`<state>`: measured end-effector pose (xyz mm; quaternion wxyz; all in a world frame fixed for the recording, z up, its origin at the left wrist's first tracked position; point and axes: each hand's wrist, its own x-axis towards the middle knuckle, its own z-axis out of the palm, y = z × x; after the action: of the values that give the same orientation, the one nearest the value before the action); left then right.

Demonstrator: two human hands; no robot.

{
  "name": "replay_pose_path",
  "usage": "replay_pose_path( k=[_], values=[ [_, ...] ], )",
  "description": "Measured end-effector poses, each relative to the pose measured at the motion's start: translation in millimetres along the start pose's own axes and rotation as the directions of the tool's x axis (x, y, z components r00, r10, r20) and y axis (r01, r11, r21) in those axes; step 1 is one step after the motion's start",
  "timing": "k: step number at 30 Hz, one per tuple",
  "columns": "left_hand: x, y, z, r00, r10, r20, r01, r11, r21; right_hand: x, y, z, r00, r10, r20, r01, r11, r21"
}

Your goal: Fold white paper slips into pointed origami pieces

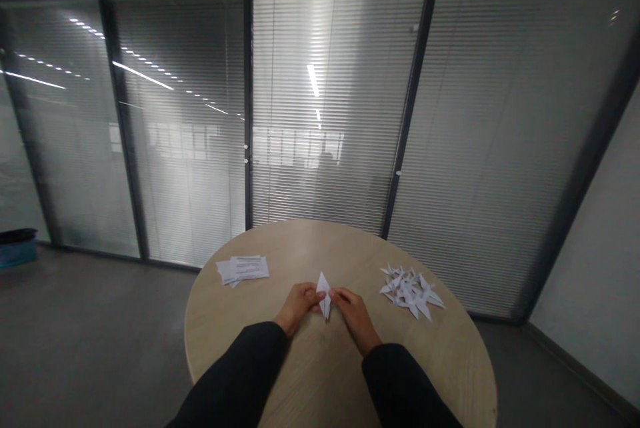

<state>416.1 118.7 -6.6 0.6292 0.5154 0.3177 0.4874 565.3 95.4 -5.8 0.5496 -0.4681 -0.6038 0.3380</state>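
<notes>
Between my two hands is a piece of folded white paper (324, 283), a narrow diamond with one point away from me and one toward me. My left hand (301, 301) pinches its left side, with the thumb on top. From the right, my right hand (353, 308) has its fingertips closed on the opposite edge. On the right of the table lies a pile of folded white paper cranes (411, 290), with pointed tips sticking out. At the left rests a small stack of printed paper sheets (249, 267), lying flat and slightly fanned.
The round wooden table (320, 241) has its far edge close to a glass partition with blinds (325, 108). A blue bin with a dark rim (18, 251) stands on the grey floor at far left. A pale wall (595, 268) rises at right.
</notes>
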Motion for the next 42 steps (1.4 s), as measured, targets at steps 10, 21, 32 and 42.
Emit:
replay_pose_path(
  k=[10, 21, 32, 42],
  values=[
    [10.1, -8.9, -6.7, 0.999, 0.050, -0.003, -0.049, 0.986, 0.158, -2.7, -0.3, -4.8, 0.999, 0.042, 0.002, -0.042, 0.999, 0.011],
    [-4.5, 0.1, 5.6, 0.997, -0.046, 0.059, 0.045, 0.999, 0.021, -2.5, -0.8, -7.4, 0.996, 0.002, -0.087, 0.000, 1.000, 0.025],
    [-2.6, 2.0, 7.4, 0.999, -0.002, 0.050, -0.003, 0.994, 0.109, -2.2, 4.8, -4.2, 0.988, -0.012, -0.156, 0.011, 1.000, -0.006],
    [-8.0, 1.9, 11.1, 0.991, -0.032, 0.128, 0.020, 0.996, 0.092, -6.0, -0.5, -1.0, 0.984, -0.013, -0.177, 0.016, 1.000, 0.018]
  ],
)
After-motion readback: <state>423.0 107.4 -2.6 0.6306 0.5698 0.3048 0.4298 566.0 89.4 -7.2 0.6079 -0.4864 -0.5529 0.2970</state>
